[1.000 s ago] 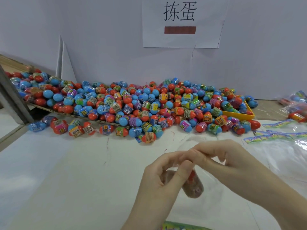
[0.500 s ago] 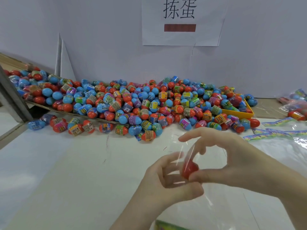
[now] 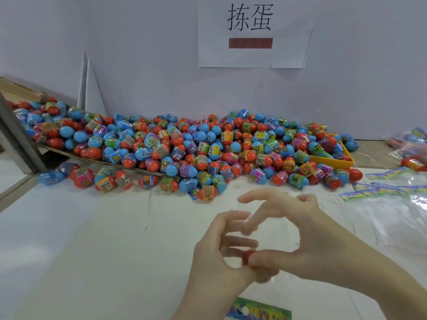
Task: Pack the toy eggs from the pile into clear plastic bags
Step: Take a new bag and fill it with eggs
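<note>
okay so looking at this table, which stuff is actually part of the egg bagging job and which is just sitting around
Part of the job:
- pile of toy eggs
- red egg pinched between the left hand and right hand
- empty clear bags at right
- colourful bag header at the bottom edge

Just lying about:
- paper sign on the wall
- yellow tray
- white tabletop

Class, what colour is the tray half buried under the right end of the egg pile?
Yellow-orange tray, clearest in the head view.
</note>
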